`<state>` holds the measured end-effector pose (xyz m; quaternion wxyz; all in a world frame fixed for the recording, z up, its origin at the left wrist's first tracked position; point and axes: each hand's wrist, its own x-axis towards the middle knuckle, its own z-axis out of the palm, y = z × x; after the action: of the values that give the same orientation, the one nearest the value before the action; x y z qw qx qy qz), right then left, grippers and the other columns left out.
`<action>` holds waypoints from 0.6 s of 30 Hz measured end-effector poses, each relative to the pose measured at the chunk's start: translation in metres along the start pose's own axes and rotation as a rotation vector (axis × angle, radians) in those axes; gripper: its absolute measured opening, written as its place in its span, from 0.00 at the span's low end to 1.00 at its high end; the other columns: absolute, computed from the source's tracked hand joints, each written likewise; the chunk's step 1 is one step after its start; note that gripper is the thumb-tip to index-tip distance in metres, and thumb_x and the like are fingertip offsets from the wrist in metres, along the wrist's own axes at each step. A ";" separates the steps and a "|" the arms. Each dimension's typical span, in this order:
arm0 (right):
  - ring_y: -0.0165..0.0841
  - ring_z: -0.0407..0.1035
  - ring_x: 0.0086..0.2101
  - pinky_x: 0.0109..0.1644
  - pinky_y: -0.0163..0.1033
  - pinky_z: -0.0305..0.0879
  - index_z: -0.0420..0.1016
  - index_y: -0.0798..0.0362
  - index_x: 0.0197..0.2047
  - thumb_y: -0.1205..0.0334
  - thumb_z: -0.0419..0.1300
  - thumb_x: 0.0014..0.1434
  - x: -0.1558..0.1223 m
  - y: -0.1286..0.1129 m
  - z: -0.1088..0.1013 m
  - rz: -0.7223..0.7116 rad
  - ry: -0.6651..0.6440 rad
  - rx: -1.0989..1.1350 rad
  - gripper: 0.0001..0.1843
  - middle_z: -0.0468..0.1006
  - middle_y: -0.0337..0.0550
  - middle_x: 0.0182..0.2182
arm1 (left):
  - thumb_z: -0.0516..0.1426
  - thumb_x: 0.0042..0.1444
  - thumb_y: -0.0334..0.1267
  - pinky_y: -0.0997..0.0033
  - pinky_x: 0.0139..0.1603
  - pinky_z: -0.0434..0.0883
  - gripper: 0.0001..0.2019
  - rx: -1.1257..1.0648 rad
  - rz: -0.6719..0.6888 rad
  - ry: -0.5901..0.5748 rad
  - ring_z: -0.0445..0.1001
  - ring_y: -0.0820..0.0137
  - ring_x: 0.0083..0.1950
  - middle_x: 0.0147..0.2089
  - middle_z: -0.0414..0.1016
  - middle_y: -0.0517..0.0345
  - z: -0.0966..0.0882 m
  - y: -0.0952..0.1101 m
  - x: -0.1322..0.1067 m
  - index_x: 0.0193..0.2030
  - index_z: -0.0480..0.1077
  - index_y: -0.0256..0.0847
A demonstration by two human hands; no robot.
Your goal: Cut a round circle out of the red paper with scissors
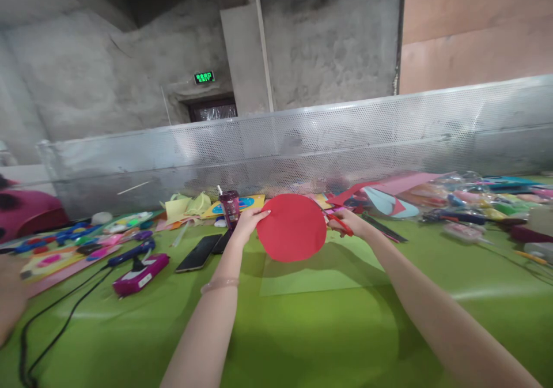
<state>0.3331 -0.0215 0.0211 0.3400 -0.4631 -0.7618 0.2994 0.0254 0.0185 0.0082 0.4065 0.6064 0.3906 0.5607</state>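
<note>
A round sheet of red paper (291, 228) is held up above the green table (302, 342). Its left edge is pinched by my left hand (250, 223), with the thumb on the near face. My right hand (349, 223) is closed around red-handled scissors (341, 223) at the paper's right edge. The blades point toward the upper edge of the disc, and I cannot tell whether they touch it. Under the disc a pale green sheet (315, 278) lies flat on the table.
Left of my arm are a black phone (199, 253), a purple cup with a straw (230, 208) and a magenta box with black cables (140, 274). Paper scraps (185, 208) and bagged craft pieces (496, 203) line the back. Another person's blurred hand (11, 296) shows far left.
</note>
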 end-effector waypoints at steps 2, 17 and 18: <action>0.25 0.60 0.16 0.19 0.32 0.62 0.64 0.55 0.20 0.55 0.56 0.46 -0.001 -0.001 0.000 -0.002 -0.004 -0.005 0.12 0.63 0.35 0.15 | 0.64 0.39 0.43 0.63 0.42 0.71 0.18 0.006 0.000 0.008 0.75 0.61 0.38 0.36 0.78 0.50 0.000 -0.001 0.001 0.38 0.75 0.37; 0.24 0.60 0.16 0.17 0.30 0.60 0.64 0.56 0.21 0.52 0.57 0.46 -0.003 -0.004 0.001 0.010 0.002 -0.067 0.15 0.63 0.35 0.15 | 0.64 0.39 0.44 0.64 0.42 0.71 0.18 0.002 0.008 0.021 0.75 0.61 0.38 0.37 0.78 0.49 -0.001 0.001 -0.001 0.38 0.75 0.37; 0.24 0.60 0.16 0.17 0.30 0.60 0.65 0.56 0.21 0.52 0.57 0.46 -0.003 -0.005 0.001 0.018 0.005 -0.071 0.15 0.63 0.36 0.15 | 0.64 0.39 0.44 0.64 0.41 0.71 0.18 0.001 0.009 0.022 0.75 0.61 0.38 0.37 0.77 0.50 -0.001 0.001 -0.001 0.38 0.75 0.37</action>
<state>0.3306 -0.0269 0.0233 0.3227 -0.4825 -0.7668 0.2739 0.0247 0.0171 0.0090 0.3992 0.6021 0.3928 0.5691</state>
